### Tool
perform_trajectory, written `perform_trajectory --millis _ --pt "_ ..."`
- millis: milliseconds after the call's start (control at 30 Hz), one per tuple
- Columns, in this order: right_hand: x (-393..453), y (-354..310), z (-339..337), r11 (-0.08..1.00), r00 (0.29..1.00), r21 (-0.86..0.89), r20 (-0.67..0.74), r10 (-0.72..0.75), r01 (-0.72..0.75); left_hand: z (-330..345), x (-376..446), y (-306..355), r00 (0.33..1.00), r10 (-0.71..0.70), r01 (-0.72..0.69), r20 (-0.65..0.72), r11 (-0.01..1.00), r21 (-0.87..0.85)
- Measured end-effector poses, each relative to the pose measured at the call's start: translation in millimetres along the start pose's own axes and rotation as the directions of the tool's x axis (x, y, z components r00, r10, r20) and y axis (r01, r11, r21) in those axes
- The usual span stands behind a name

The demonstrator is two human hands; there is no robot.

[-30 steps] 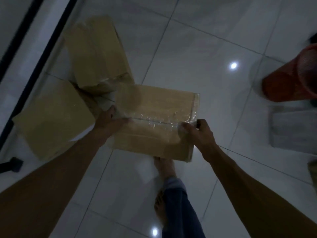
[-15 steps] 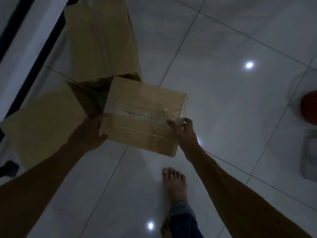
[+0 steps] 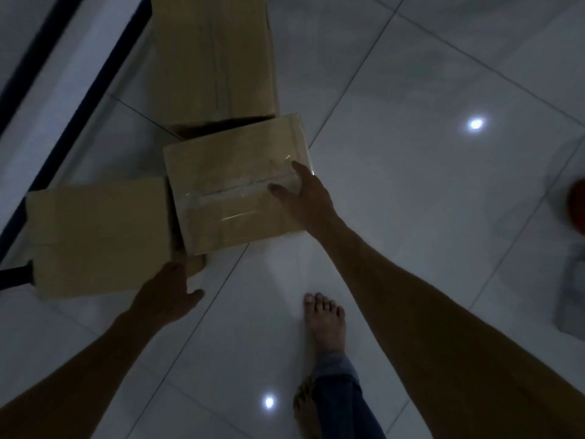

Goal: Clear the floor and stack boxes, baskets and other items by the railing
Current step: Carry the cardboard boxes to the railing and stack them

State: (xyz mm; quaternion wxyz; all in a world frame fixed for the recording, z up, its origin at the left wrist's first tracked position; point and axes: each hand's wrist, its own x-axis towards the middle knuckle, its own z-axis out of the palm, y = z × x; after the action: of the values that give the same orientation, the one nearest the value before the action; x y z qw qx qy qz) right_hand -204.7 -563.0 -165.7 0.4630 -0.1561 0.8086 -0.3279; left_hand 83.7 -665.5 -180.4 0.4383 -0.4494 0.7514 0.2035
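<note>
Down on the floor (image 3: pixel 411 217), the taped box (image 3: pixel 234 185) is sitting between two other boxes (image 3: pixel 98 239) — right hand (image 3: pixel 304 198) is resting on it with fingers (image 3: pixel 281 190) spread flat, left hand (image 3: pixel 167 293) is hovering loose, holding nothing.

Taped box (image 3: pixel 234 185) sits between left box (image 3: pixel 98 242) and far box (image 3: pixel 212 58).

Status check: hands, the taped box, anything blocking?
Right hand open, fingers flat on the taped box. Left hand open at its near-left corner. Box wedged between two other boxes. Nothing blocking.
</note>
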Motion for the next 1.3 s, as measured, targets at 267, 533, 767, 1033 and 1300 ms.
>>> perform_trajectory --millis 267,533,767,1033,1300 --pt "-106.0 62.5 -59.1 0.987 0.986 -0.124 -0.143 0.085 -0.103 -21.5 -59.3 46.3 0.972 0.214 -0.228 -0.099 0.961 -0.158" --pt "-253.8 110.6 -165.0 0.982 0.917 -0.055 -0.372 0.146 -0.178 -51.7 -172.6 172.7 0.836 0.506 -0.544 -0.214 0.818 -0.19" --pt "-351.9 150.1 -223.6 0.984 0.86 -0.157 -0.511 -0.004 -0.088 -29.1 -255.4 274.4 0.645 0.728 -0.761 -0.233 0.638 -0.114" --pt "-430.1 213.5 -284.0 0.969 0.779 -0.233 -0.622 -0.079 -0.088 14.0 -329.8 384.5 0.493 0.858 -0.869 -0.146 0.494 -0.029" --pt "-491.5 317.2 -346.3 0.982 0.697 -0.134 -0.717 -0.003 -0.134 92.7 -398.4 508.7 0.473 0.877 -0.878 -0.081 0.477 0.036"
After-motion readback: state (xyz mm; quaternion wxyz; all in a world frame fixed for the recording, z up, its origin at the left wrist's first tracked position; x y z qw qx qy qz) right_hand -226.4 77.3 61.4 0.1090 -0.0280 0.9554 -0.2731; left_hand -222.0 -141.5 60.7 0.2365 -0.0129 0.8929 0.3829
